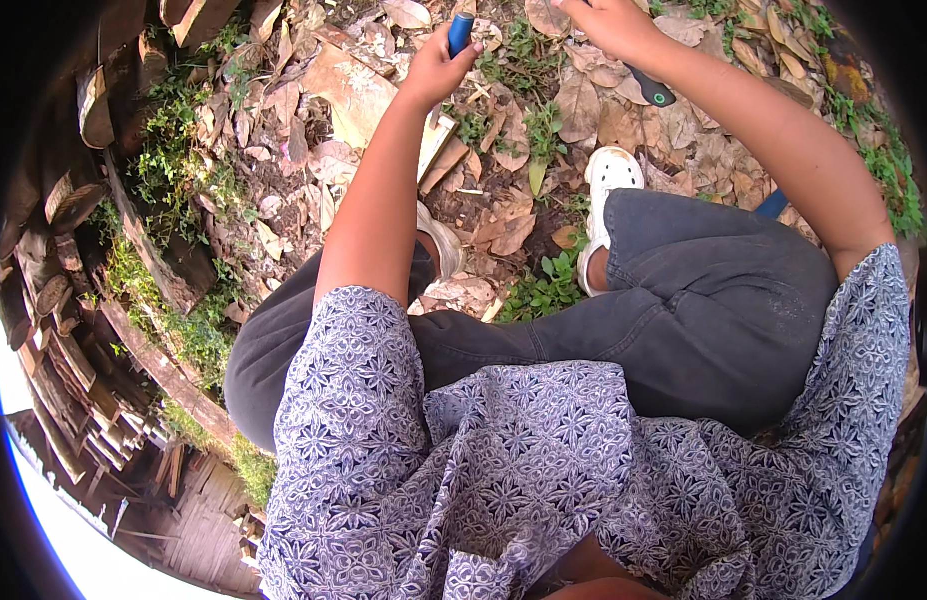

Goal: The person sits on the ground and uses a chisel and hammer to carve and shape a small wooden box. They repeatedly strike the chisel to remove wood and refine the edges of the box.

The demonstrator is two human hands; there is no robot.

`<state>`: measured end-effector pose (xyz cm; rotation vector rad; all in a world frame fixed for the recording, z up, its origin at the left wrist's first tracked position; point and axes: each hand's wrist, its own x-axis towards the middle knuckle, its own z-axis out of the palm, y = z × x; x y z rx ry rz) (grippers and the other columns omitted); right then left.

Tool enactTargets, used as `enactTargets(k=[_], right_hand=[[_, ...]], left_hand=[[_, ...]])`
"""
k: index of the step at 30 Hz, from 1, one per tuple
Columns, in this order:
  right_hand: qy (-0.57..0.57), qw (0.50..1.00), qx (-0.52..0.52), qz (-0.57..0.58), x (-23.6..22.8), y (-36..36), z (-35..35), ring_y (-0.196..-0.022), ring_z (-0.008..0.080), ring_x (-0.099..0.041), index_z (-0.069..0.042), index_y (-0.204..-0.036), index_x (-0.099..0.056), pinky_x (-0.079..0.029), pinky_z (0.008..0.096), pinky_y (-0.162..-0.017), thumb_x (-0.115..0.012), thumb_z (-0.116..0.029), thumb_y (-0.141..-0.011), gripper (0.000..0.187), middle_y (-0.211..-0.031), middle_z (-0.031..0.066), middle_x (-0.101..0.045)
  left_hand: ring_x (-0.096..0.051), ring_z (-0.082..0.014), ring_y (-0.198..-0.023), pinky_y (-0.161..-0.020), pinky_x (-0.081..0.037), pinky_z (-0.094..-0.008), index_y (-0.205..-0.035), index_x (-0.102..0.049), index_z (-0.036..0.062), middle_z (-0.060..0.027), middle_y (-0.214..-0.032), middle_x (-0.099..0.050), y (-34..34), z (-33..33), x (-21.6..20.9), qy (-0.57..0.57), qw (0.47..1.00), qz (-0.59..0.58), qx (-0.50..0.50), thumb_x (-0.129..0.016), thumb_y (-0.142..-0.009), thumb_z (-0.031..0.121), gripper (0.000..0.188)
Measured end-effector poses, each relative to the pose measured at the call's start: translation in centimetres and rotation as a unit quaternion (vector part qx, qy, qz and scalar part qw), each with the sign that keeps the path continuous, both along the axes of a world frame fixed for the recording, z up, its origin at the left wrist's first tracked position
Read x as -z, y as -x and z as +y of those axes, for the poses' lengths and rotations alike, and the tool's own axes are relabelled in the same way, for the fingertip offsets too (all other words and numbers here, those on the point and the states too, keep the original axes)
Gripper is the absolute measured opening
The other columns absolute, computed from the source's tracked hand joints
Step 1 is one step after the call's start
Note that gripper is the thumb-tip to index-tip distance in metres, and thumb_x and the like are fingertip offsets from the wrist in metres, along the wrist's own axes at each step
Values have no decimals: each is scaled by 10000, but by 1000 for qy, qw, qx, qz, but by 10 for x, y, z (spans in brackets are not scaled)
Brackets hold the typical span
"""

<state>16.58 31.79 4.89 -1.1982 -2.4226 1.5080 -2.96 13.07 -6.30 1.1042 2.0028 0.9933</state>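
My left hand (pixel 441 72) is wrapped round a blue-handled chisel (pixel 460 35), held upright with the handle's top above my fist. Below the fist, a short length of its metal shaft points down at a pale piece of wood (pixel 435 145); I cannot tell whether they touch. At the top edge, my right hand (pixel 615 28) is closed, partly cut off by the frame. The end of a black tool handle (pixel 655 90) with a green ring sticks out below my right wrist. The tool's other end is out of view.
A flat light board (pixel 351 95) lies among dry leaves left of the chisel. Stacked split firewood (pixel 73 370) lines the left side. My white clogs (pixel 613 178) rest on the ground near green weeds (pixel 543 290). Something blue (pixel 772 205) shows beside my right leg.
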Motion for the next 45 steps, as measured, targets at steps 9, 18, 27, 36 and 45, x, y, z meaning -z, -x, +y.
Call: enactTargets(k=[9, 18, 27, 36, 45], right_hand=[[26, 994, -85, -69, -39, -3, 3, -746, 262, -701, -74, -1078, -643, -552, 447, -708, -499, -264, -978, 258, -785, 139, -673], [41, 995, -69, -63, -4, -2, 7, -550, 245, -659, -106, -1119, -627, -542, 409, -567, -476, -237, -982, 243, -745, 129, -674], [-94, 987, -124, -25, 36, -2, 16, -810, 388, -687, -22, -1067, -638, -531, 488, -740, -495, -258, -969, 292, -870, 218, -701], [-65, 991, -116, -29, 57, -7, 22, -755, 347, -696, -36, -1080, -639, -546, 474, -700, -500, -253, -970, 280, -803, 190, -681], [32, 988, -136, -62, 16, -5, 11, -608, 215, -644, -90, -1109, -648, -503, 390, -540, -537, -243, -958, 241, -759, 108, -655]], left_hand=[[-514, -82, -735, -660, -442, -280, -1201, -560, 72, 28, -823, -550, -1, -3, 1, 25, 996, -83, -26, -729, -954, 388, 435], [-573, -131, -695, -652, -488, -332, -1116, -569, 86, -36, -793, -610, 7, -4, 15, 36, 998, -43, -14, -732, -939, 398, 394], [-549, -100, -719, -650, -463, -297, -1224, -567, 61, -4, -828, -603, 7, 2, 23, 57, 998, 2, -1, -731, -946, 405, 471], [-619, -176, -763, -694, -512, -348, -1279, -582, 63, -72, -870, -654, 11, -2, 33, 58, 998, -11, 0, -729, -930, 432, 528], [-547, -88, -660, -598, -459, -287, -1117, -557, 69, 14, -763, -553, 14, -11, 28, 15, 998, -53, -32, -725, -960, 339, 355]])
